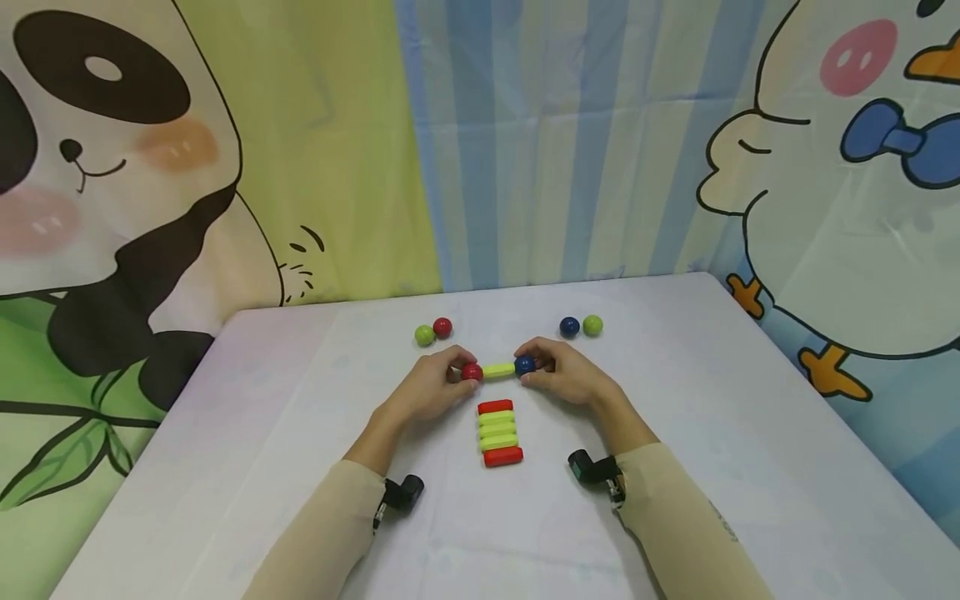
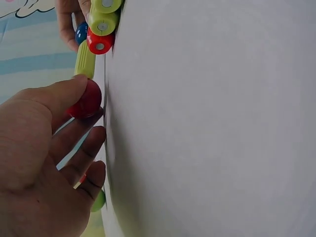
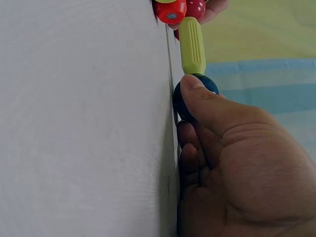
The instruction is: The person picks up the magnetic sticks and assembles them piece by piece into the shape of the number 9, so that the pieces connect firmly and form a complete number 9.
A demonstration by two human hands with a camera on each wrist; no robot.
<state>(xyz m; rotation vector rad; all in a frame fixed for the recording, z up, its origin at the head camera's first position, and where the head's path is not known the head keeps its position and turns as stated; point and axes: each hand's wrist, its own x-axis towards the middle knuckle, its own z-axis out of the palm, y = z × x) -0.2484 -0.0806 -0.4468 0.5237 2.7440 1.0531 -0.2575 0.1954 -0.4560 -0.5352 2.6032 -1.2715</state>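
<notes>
A ridged yellow-green rod (image 1: 498,371) lies between a red ball (image 1: 472,372) at its left end and a dark blue ball (image 1: 524,365) at its right end. My left hand (image 1: 435,385) pinches the red ball between thumb and fingers; in the left wrist view the thumb (image 2: 64,94) presses on its near side. At the other end, my right hand (image 1: 567,373) pinches the blue ball, its thumb (image 3: 212,101) across the ball in the right wrist view. Both balls meet the rod's ends, close over the white tabletop.
Nearer me lies a row of rods: red rods (image 1: 496,407) at both ends, several yellow-green rods (image 1: 498,430) between. Behind the left hand sit a green ball (image 1: 424,336) and red ball (image 1: 442,327); behind the right, a blue ball (image 1: 569,327) and green ball (image 1: 592,325). A cartoon-print curtain (image 1: 525,142) hangs beyond.
</notes>
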